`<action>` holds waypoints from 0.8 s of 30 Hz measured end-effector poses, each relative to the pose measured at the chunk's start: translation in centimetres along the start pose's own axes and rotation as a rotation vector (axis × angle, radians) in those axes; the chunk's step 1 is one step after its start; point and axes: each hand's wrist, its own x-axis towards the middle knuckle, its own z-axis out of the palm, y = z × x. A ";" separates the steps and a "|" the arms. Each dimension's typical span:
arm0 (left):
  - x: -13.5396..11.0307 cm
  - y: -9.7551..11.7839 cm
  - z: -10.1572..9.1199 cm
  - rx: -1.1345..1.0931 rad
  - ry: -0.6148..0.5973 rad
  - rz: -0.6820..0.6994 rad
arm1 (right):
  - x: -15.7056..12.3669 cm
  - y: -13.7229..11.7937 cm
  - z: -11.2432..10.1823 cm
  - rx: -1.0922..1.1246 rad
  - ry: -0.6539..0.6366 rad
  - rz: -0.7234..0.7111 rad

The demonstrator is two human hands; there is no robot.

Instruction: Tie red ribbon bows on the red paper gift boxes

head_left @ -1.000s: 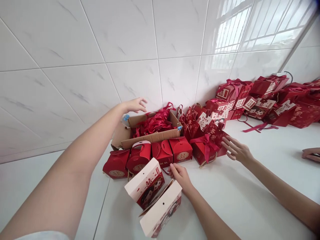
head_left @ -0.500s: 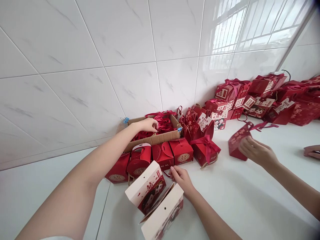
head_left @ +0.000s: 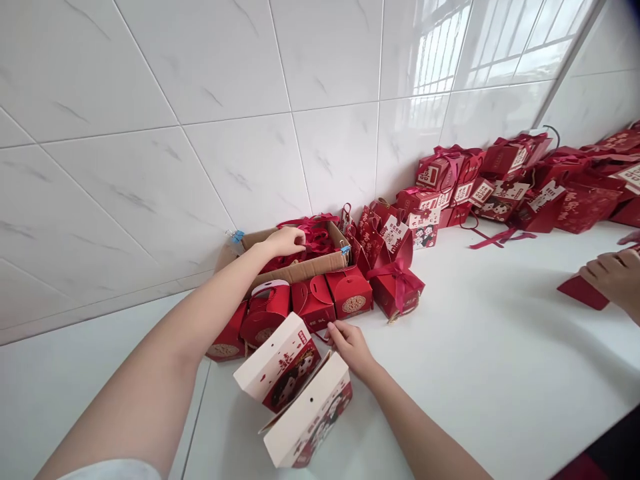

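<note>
My left arm [head_left: 173, 347] way out toward table's [head_left: 480, 347] back edge, left hand [head_left: 286, 242] curled; right hand [head_left: 350, 345] closer in, fingertips [head_left: 333, 327] pinched.

The left hand [head_left: 286, 243] hides part of the ribbons [head_left: 321, 235]

Bright, diffuse daylight, window glare [head_left: 440, 70] on glossy wall tiles [head_left: 335, 153], soft shadows across white tabletop [head_left: 490, 313].

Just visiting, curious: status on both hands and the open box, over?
Left hand at red ribbons in carton. Right hand apparently pinching thin red cord. Printed box standing open. Red boxes between it and carton.
</note>
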 end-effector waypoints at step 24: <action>-28.4 10.7 -3.3 -0.592 1.230 0.047 | -1.0 -13.6 -3.1 0.408 0.238 -0.319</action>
